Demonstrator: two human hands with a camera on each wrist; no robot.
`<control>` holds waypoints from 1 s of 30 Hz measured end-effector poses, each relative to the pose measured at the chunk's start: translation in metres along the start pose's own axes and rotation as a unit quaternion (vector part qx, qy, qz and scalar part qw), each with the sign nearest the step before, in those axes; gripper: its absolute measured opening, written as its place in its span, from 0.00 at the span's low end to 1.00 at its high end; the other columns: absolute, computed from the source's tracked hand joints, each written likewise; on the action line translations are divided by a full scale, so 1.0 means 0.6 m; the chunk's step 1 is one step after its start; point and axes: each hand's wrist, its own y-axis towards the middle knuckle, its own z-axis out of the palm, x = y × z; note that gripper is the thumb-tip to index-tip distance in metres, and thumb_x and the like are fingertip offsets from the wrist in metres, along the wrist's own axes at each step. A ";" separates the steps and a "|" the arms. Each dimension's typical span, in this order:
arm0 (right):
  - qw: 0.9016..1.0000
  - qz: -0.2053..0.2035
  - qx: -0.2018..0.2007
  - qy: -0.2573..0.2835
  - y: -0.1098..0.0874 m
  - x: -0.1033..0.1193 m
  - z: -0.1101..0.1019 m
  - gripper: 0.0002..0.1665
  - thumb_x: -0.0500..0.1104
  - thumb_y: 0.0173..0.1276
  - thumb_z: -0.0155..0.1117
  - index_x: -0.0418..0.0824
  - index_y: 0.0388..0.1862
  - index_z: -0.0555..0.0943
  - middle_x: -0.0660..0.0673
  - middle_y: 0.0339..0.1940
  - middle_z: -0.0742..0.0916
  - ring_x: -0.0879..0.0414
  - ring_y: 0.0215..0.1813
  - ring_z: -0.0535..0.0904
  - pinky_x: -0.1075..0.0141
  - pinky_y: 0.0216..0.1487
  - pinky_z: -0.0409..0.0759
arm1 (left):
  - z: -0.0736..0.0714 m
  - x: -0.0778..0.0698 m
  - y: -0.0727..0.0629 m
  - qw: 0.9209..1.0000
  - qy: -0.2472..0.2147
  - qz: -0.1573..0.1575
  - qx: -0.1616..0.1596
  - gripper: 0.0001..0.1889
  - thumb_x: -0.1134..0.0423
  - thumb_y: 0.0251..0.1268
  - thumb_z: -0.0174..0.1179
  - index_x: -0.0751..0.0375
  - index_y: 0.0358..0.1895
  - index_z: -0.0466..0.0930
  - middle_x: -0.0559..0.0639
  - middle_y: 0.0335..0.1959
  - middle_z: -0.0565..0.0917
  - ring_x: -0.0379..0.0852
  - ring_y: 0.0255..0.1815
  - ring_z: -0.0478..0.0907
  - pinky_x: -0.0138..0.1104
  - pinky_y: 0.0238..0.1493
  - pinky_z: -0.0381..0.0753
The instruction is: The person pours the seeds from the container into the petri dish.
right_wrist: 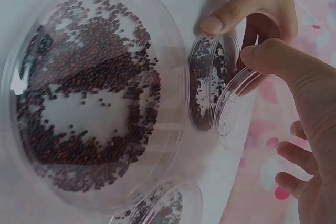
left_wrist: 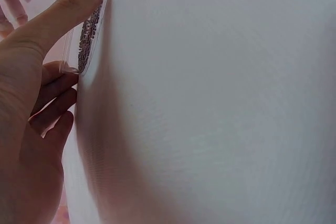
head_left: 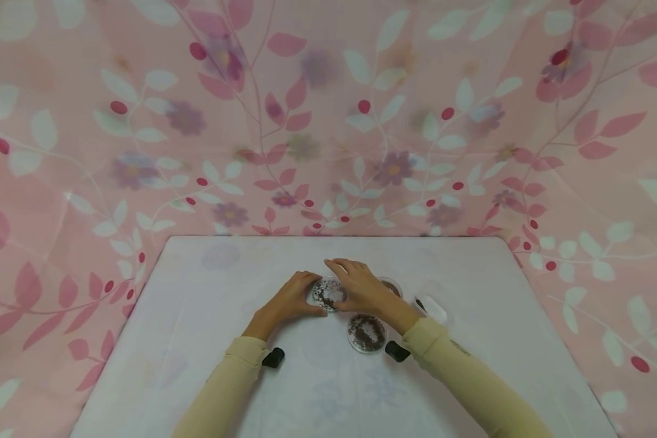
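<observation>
A small clear petri dish (head_left: 324, 294) with dark, seed-like grains lies between my two hands. My left hand (head_left: 289, 299) grips its side, thumb on the near edge and fingers round the far side. In the left wrist view, the thumb presses the rim of the dish (left_wrist: 86, 43) close over the cloth. My right hand (head_left: 364, 291) pinches a clear lid (right_wrist: 235, 103) between thumb and fingers. In the right wrist view, this lid stands tilted beside the grain-filled dish (right_wrist: 202, 85), one edge lifted away from it.
Another petri dish of dark grains (head_left: 367, 333) lies just nearer, by the right forearm. A third dish (head_left: 392, 286) is partly hidden behind the right hand. Farther right sits a small white tray (head_left: 435, 310) with a black object (head_left: 420, 304) at its edge. White cloth covers the table (head_left: 197, 340).
</observation>
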 end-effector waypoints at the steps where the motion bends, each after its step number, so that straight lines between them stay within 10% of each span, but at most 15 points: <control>1: 1.000 -0.001 0.005 -0.001 0.003 0.001 0.002 0.63 0.55 0.49 0.80 0.41 0.78 0.56 0.38 0.70 0.72 0.41 0.69 0.70 0.42 0.68 0.70 | 0.000 0.000 0.000 1.000 -0.002 0.002 -0.002 0.47 0.39 0.41 0.77 0.55 0.67 0.72 0.51 0.66 0.75 0.49 0.70 0.67 0.46 0.73 0.67; 30: 0.998 -0.011 0.062 -0.008 0.028 0.015 0.034 0.51 0.65 0.56 0.72 0.44 0.73 0.67 0.39 0.70 0.75 0.44 0.67 0.72 0.49 0.64 0.77 | -0.002 0.012 -0.003 0.998 0.025 0.053 -0.011 0.48 0.36 0.43 0.74 0.55 0.68 0.70 0.50 0.62 0.76 0.50 0.67 0.68 0.44 0.72 0.68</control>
